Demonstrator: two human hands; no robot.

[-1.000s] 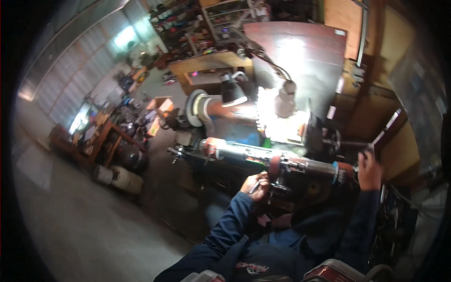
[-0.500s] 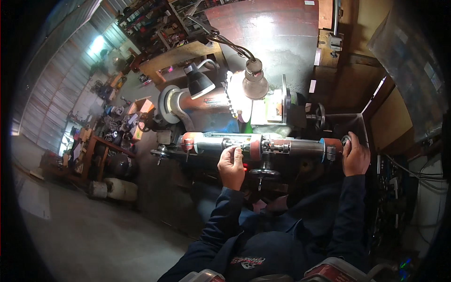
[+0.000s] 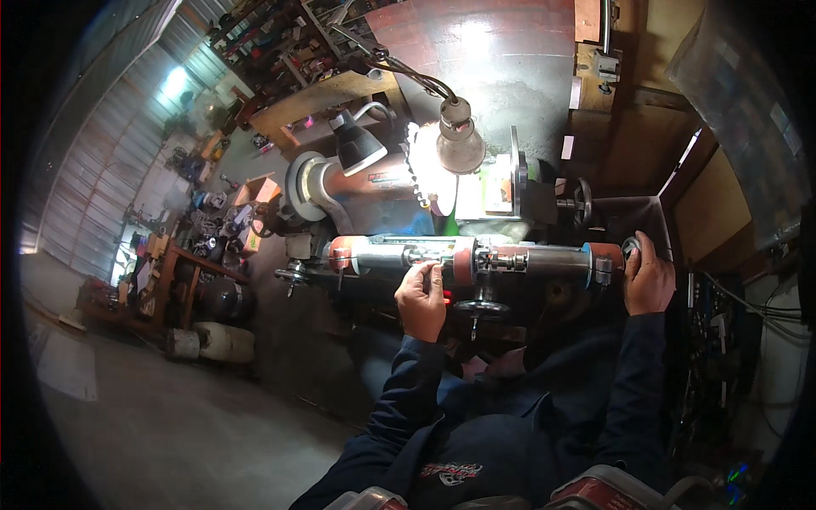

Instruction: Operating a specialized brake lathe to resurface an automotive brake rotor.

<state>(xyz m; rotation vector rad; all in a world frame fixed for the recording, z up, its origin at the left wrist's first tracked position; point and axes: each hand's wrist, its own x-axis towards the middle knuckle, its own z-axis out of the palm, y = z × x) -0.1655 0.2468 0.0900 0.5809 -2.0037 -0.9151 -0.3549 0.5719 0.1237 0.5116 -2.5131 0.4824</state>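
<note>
Metal wheel [image 3: 631,244] touches curled right hand [image 3: 651,285]; left [image 3: 421,303] pinches.

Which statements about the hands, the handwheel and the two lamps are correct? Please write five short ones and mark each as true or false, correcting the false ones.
1. The left hand has its fingertips just left of the middle red band. True.
2. A hand is holding the handwheel below that band. False: neither hand is on the handwheel.
3. The right hand touches the round knob beside the right red band. True.
4. The black lamp hangs to the right of the pale lamp. False: the black lamp is to its left.
5. Both arms have dark sleeves. True.
</note>
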